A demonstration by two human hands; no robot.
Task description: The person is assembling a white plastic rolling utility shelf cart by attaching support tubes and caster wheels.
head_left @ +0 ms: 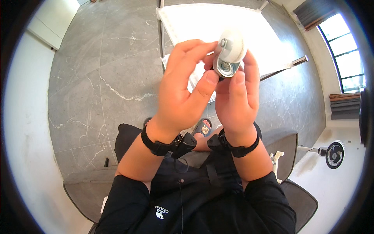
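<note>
A caster wheel [235, 48] with a white roller and a shiny metal bracket [226, 69] is held up in front of me, over a bright white panelled frame. My left hand [183, 84] grips it from the left, with the thumb by the bracket's lower edge and the fingers behind. From the right, my right hand [239, 91] also holds it, its thumb just below the bracket and its fingers curled behind the wheel. Parts of both hands' fingertips are hidden by the caster.
Beyond my hands stands the white frame [194, 19] with metal poles; one bare pole end [300, 61] juts right. I sit on a grey sofa [85, 195]. A fan [335, 154] stands at right, below a window [346, 50]. Grey marbled tiles [117, 70] cover the floor.
</note>
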